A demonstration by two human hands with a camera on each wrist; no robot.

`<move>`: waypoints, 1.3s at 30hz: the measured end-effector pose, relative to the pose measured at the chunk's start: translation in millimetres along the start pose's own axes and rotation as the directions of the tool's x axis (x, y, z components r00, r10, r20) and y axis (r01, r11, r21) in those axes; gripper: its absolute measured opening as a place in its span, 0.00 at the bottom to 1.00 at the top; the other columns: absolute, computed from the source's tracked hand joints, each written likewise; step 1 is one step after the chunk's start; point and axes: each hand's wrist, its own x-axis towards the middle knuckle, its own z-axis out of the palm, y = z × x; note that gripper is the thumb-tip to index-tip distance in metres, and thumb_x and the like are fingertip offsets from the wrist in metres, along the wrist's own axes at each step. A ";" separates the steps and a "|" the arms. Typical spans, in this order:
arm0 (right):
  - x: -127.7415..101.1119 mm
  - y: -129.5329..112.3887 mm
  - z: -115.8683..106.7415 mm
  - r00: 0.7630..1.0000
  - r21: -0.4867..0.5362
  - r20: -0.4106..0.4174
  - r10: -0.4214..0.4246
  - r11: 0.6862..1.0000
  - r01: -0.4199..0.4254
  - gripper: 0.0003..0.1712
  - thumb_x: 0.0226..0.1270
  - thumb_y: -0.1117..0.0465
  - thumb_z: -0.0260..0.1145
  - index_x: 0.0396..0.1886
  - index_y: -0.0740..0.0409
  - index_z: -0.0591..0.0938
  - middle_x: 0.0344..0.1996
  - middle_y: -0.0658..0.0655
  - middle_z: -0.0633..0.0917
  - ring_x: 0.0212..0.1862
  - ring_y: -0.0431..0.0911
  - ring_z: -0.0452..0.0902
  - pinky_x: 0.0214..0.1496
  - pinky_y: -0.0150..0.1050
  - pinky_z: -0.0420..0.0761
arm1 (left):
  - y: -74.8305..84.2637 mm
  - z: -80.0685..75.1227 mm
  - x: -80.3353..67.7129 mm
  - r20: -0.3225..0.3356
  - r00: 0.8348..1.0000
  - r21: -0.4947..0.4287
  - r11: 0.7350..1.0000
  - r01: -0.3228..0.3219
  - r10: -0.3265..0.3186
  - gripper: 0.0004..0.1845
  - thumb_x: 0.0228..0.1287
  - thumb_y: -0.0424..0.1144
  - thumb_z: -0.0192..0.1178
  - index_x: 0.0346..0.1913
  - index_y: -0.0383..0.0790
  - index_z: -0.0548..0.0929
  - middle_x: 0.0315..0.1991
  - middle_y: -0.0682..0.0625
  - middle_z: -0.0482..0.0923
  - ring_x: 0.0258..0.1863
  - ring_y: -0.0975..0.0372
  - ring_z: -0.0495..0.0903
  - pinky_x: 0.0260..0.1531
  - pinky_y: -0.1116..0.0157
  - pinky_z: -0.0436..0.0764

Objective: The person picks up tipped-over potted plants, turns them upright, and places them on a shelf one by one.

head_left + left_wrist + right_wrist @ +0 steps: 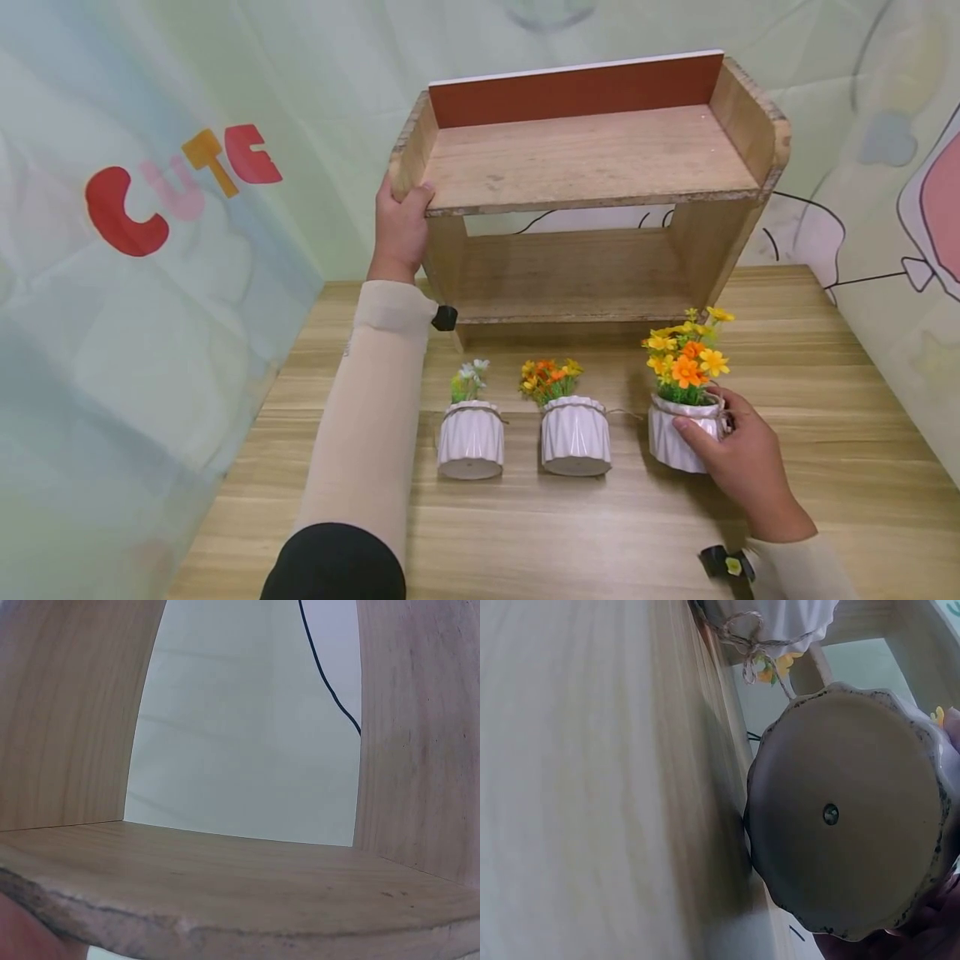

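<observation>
My left hand grips the left upright of a small two-tier wooden shelf, thumb at the top board's front corner. In the left wrist view the shelf's inner boards fill the frame, with a bit of a finger at the lower left. Around a white fluted flower pot, my right hand curls its thumb and fingers. Yellow and orange artificial flowers stand in that pot, and twine circles its rim. The right wrist view shows the pot's round base with a small central hole.
Two more white pots lie tipped on the wood-grain table, bases toward me: one with white flowers, one with orange and yellow flowers. A printed cloth hangs behind and at both sides.
</observation>
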 end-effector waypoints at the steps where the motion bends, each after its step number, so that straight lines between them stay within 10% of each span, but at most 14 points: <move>1: 0.1 0.1 -0.1 1.000 -0.001 0.002 -0.001 1.000 0.001 0.50 0.70 0.43 0.73 0.76 0.72 0.66 0.69 0.81 0.71 0.66 0.74 0.70 0.67 0.74 0.69 | -0.1 0.0 -0.1 0.000 1.000 0.001 1.000 0.000 0.000 0.35 0.75 0.46 0.55 0.82 0.53 0.62 0.76 0.47 0.65 0.70 0.57 0.68 0.72 0.61 0.68; 39: 1.1 2.9 0.7 0.995 0.061 -0.045 -0.087 0.994 0.089 0.48 0.69 0.49 0.76 0.74 0.75 0.66 0.67 0.81 0.73 0.66 0.74 0.72 0.65 0.74 0.71 | -0.6 -0.5 -0.9 0.014 1.000 0.005 1.000 -0.014 0.014 0.36 0.75 0.47 0.55 0.83 0.55 0.60 0.78 0.49 0.64 0.72 0.60 0.67 0.73 0.62 0.66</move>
